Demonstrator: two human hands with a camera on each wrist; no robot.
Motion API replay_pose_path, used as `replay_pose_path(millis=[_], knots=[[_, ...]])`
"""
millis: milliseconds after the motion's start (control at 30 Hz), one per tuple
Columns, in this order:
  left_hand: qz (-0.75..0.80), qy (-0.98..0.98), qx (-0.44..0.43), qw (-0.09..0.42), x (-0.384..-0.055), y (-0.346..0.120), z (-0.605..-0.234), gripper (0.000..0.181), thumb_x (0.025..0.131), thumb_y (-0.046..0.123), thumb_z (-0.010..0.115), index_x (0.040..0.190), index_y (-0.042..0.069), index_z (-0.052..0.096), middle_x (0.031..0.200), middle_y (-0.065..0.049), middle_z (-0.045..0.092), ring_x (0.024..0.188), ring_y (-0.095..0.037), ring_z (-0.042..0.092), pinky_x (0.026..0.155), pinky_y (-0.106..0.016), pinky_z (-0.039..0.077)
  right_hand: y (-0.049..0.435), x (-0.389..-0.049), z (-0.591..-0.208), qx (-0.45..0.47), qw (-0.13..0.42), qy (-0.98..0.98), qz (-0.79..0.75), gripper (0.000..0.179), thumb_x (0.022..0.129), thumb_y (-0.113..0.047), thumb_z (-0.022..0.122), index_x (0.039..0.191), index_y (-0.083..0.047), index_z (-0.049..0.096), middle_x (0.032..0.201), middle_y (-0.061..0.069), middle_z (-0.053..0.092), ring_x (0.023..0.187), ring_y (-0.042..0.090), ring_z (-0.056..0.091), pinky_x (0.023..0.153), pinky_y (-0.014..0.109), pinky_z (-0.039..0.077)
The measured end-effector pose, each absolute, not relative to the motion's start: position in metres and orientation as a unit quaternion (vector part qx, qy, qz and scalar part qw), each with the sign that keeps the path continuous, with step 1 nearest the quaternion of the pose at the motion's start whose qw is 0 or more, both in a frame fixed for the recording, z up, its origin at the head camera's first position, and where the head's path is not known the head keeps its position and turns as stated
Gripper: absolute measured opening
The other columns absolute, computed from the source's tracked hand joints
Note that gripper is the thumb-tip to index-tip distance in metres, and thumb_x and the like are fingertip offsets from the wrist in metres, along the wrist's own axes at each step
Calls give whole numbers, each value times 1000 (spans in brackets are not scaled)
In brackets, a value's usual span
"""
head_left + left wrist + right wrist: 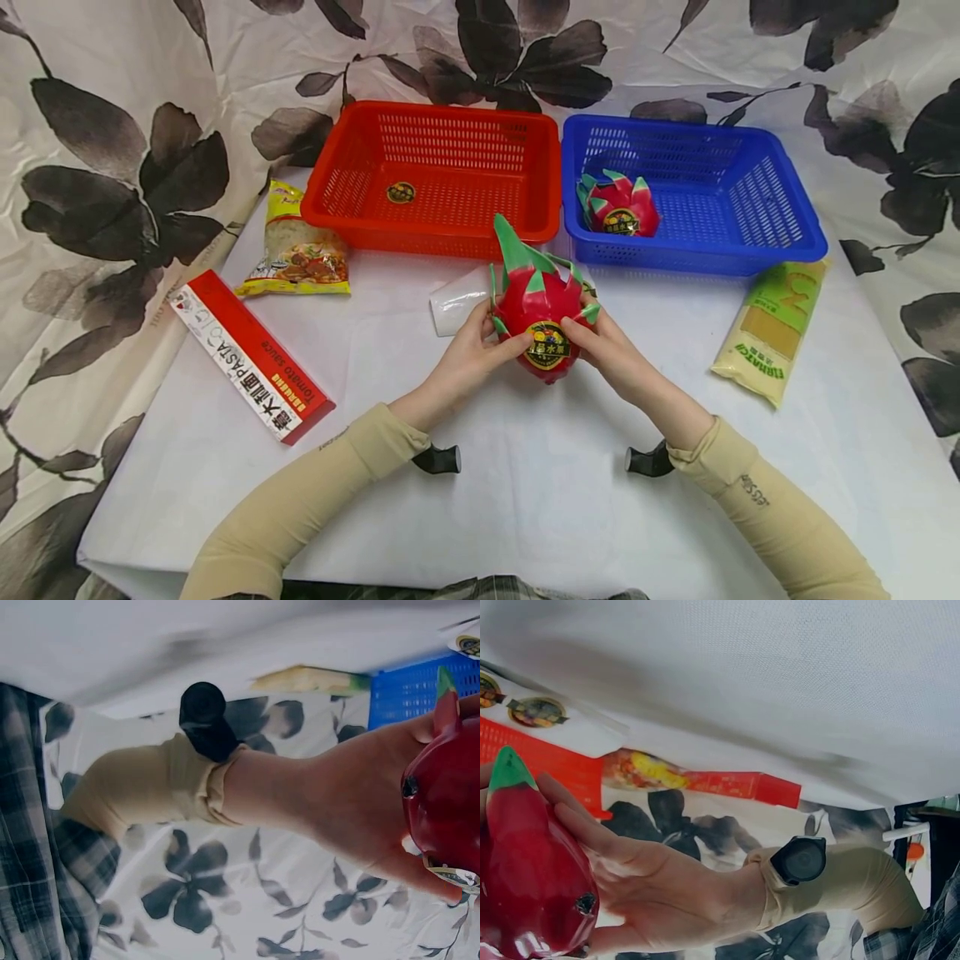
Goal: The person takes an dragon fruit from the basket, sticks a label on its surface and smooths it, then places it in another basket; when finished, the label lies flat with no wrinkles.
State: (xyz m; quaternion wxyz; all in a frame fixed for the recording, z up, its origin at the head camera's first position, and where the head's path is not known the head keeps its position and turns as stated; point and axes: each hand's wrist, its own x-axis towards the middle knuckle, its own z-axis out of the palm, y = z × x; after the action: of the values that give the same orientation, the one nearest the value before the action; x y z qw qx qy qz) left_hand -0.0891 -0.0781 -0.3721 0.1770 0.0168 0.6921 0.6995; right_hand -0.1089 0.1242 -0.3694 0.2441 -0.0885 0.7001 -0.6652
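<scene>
Between both hands, a red dragon fruit with green-tipped leaves is held above the middle of the table. A round black-and-gold sticker faces up on its skin. My left hand grips its left side, thumb on the sticker's edge. From the other side my right hand holds it, thumb tip also at the sticker. The left wrist view shows the fruit's red underside against the right palm. Behind the fruit lies a white sheet, partly hidden; round stickers on it show in the right wrist view.
A red basket stands at the back, a round sticker on its floor. Beside it, a blue basket holds another dragon fruit. Left are a noodle bag and pasta box; right, a pasta packet.
</scene>
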Motion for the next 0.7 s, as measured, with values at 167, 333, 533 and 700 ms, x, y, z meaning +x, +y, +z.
replay_pose_path(millis=[167,333,533,700], knots=[[703,689,4,179,-89,-77,-372,66,87,23,63,140,12,26,131,-11,48,121,-27,47,95,-41,46,121,-109,-370,-72,238,704,-665,66,94,-28,45,147,-11,10,141,16,32,128,31,35,108,50,29],[704,688,4,178,-89,-77,-373,66,87,23,63,141,13,26,132,-10,47,122,-26,46,95,-41,46,119,-109,-369,-66,235,704,-667,64,93,-26,44,147,-11,12,140,16,33,125,29,37,107,49,30],[702,690,10,175,-89,-77,-374,65,89,23,60,142,11,24,134,-11,46,124,-27,45,98,-41,44,119,-109,-368,-60,237,705,-665,65,93,-25,45,147,-9,11,140,17,33,126,30,37,108,49,30],[706,684,22,182,-89,-77,-375,72,85,15,65,142,11,22,133,-12,46,120,-28,50,94,-38,47,119,-109,-368,-51,241,705,-665,66,94,-26,45,147,-9,9,140,17,32,127,31,36,108,48,29]])
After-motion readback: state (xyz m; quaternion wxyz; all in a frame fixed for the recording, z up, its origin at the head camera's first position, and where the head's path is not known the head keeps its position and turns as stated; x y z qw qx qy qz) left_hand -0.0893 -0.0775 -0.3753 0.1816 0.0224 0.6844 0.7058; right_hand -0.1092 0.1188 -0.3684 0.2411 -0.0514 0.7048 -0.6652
